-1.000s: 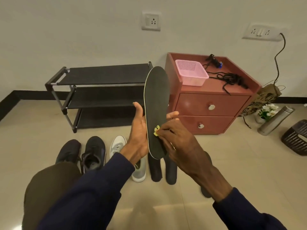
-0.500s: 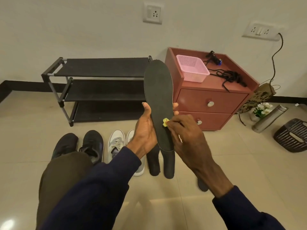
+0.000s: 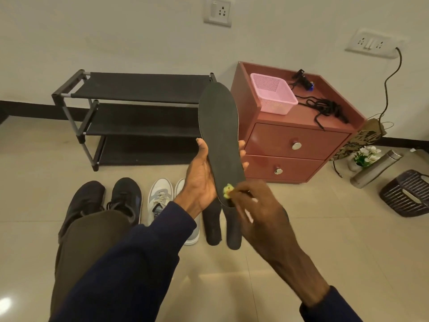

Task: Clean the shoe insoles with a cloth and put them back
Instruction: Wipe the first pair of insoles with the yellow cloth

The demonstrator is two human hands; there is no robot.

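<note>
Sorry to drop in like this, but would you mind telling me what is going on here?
A person is partway through cleaning. Their left hand holds a dark insole upright, and the right hand, blurred as if mid-wipe, pinches a small yellow cloth against its lower end. Two more insoles lie on the floor below, beside a pair of white sneakers and a pair of black shoes.

It was a room in a home: a shoe rack (image 3: pixel 139 89) and a drawer cabinet (image 3: pixel 290 145) stood against the wall (image 3: pixel 116 31), with shoes (image 3: pixel 125 196) lined up on the tiled floor (image 3: pixel 325 228).
</note>
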